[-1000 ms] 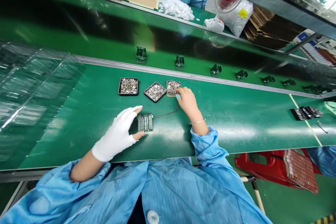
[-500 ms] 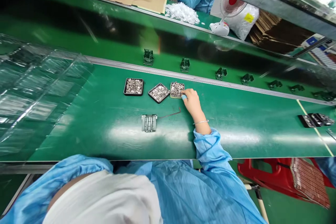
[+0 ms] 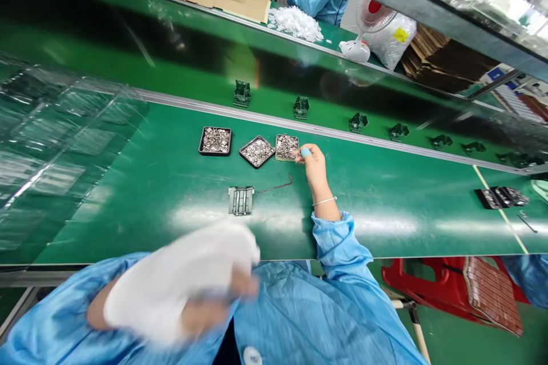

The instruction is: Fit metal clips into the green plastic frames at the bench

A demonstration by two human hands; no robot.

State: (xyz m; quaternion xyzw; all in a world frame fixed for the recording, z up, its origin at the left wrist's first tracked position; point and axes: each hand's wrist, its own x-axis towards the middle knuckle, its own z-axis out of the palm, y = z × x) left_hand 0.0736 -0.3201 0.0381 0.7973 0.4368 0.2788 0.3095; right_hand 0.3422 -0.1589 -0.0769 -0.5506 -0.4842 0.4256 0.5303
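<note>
Head view, block (image 3: 241,201): lying on the worktop (image 3: 385,205), just beside the hex key (image 3: 276,187).
Right hand (image 3: 311,161): my fingers are bunched narrow at the edge of the right tray (image 3: 283,159); whether they grip anything, I cannot tell.
Left hand (image 3: 184,285): gloved, blurred, before my coat (image 3: 299,308); I cannot tell whether its fingers hold anything.
Middle tray (image 3: 257,167): heaped with bits (image 3: 258,151), like the left tray (image 3: 214,154).

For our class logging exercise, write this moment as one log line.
left hand: blurred, grip unclear; right hand: at beige tray; green block: on table, untouched
</note>
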